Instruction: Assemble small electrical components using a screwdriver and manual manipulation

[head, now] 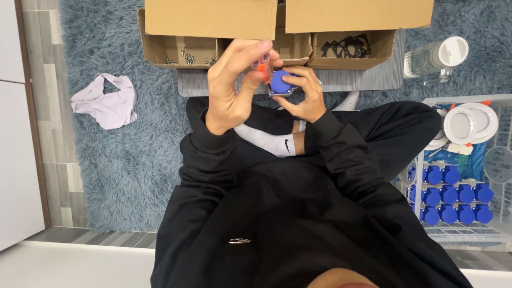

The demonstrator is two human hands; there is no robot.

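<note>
Blue socket (pixel 280 82) sits cupped in right hand (pixel 301 95) above the lap, steadied face-up; left hand (pixel 234 85) pinches an orange-tipped screwdriver (pixel 262 66) onto it. Box (pixel 181 48) of screws lies near.

Blue round part (pixel 279 81), orange-handled tool (pixel 262 68), grey-blue shaggy rug (pixel 122 165), lilac cloth (pixel 105 100), black sleeves.

Both arms, in black sleeves, reach forward over crossed legs and meet in front of the body. The left hand (pixel 232 88) is raised, palm toward the camera, its fingers pinched closed at the top. The right hand (pixel 301 93) sits just beside it, lower, with fingers curled inward in a closed grasp.
</note>
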